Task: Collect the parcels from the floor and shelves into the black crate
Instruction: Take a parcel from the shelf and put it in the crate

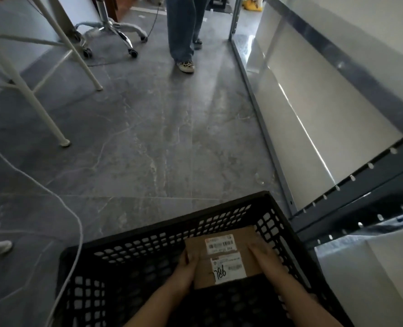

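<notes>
Two hands grip a flat, rectangular cardboard parcel [221,256] with white labels inside the black lattice-walled crate [162,234], the left hand [186,267] clasping its left edge, the right hand [264,258] its right.

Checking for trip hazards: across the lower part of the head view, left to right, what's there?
White cable → left hand → cardboard parcel → right hand → metal shelf rack. The black crate spans several, so it is omitted.
</notes>
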### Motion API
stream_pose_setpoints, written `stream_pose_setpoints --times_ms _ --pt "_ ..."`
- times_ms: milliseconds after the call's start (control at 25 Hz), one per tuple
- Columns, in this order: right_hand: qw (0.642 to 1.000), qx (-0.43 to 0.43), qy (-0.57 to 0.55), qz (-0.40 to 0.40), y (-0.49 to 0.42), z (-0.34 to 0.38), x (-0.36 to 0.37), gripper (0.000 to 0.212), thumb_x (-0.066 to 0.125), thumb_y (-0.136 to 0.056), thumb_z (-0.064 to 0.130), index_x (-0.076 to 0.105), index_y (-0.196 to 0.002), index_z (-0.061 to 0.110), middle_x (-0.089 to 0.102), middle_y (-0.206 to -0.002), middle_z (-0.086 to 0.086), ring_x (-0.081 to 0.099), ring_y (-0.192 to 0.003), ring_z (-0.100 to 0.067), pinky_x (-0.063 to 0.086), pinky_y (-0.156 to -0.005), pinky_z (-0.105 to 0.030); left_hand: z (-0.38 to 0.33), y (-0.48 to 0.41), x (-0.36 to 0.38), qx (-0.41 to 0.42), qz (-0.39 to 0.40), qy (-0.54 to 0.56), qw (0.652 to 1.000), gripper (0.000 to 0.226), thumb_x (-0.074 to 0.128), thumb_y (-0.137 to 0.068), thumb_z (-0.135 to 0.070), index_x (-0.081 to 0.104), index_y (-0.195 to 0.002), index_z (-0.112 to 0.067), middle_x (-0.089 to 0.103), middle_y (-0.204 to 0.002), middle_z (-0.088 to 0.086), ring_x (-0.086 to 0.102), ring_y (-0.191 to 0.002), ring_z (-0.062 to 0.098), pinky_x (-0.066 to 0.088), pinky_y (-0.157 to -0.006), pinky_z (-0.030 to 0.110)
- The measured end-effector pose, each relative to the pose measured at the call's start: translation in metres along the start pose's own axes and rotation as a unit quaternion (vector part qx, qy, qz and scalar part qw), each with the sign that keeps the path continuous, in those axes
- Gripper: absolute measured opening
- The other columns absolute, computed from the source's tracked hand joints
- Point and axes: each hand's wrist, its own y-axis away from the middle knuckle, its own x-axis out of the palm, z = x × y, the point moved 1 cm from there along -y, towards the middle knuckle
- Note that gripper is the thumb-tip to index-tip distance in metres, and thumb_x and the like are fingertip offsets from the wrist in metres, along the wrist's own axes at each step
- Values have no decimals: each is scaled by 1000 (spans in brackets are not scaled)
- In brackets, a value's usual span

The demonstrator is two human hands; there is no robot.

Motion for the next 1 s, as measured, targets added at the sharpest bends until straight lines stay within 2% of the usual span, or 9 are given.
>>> stream_pose_setpoints --times_ms 160,240,360,440,480,600,720,880,1000 --pt "994 24 -35 -106 7 -33 -63 56 52 -92 38 37 -142 16 42 -144 -9 43 -127 -27 33 -101 -27 8 -12 64 5 82 -59 995 51 38 -98 -28 22 -146 -19 53 -131 12 61 -101 23 52 -89 35" --pt "991 35 -53 -119 10 -46 -74 58 52 -91 42 39 -142 18 40 -145 -13 43 -128 -30 34 -108 -37 7 -14 80 21 90 -109 990 55 36 -98 -31 16 -148 -20 49 -136 10 58 -107 20 52 -89 29" --pt "989 34 -66 -128 10 -47 -70 59 52 -90 45 39 -141 20 38 -145 -15 41 -129 -33 36 -108 -49 -8 -14 82 39 94 -192 976 60 35 -97 -42 11 -149 -25 43 -144 7 52 -118 17 45 -98 25" --pt "988 25 -65 -138 11 -42 -64 58 52 -91 43 39 -141 18 38 -145 -16 41 -130 -33 36 -108 -49 -23 -21 74 48 99 -249 962 57 39 -96 -43 20 -146 -24 43 -144 5 51 -117 15 40 -89 14" --pt "987 23 -61 -148 9 -42 -63 58 52 -91 42 38 -142 17 38 -145 -16 40 -130 -33 35 -108 -49 -31 -23 69 46 101 -288 951 58 41 -95 -45 23 -146 -23 42 -145 5 48 -121 15 36 -88 13" --pt "982 14 -65 -176 9 -41 -63 57 50 -93 37 36 -143 13 40 -145 -16 40 -130 -33 34 -109 -48 -56 -23 50 32 94 -373 922 67 43 -92 -52 23 -147 -20 33 -151 4 34 -136 20 27 -101 19" --pt "979 15 -55 -194 10 -38 -58 56 49 -94 34 34 -143 10 42 -143 -17 41 -129 -34 35 -107 -44 -73 -18 32 32 86 -383 919 68 41 -93 -52 19 -148 -19 28 -153 2 31 -138 19 25 -96 17" --pt "974 17 -29 -223 16 -38 -52 54 48 -95 34 36 -142 9 45 -141 -18 42 -128 -35 35 -106 -44 -91 -6 12 45 58 -386 919 72 43 -91 -53 20 -148 -16 29 -153 5 31 -138 22 24 -112 27" --pt "969 -2 -25 -248 21 -30 -46 46 46 -95 30 41 -137 11 51 -134 -17 49 -120 -34 38 -92 -35 -106 8 -2 56 57 -388 918 64 43 -93 -49 28 -146 -16 35 -149 5 37 -134 21 30 -101 21"
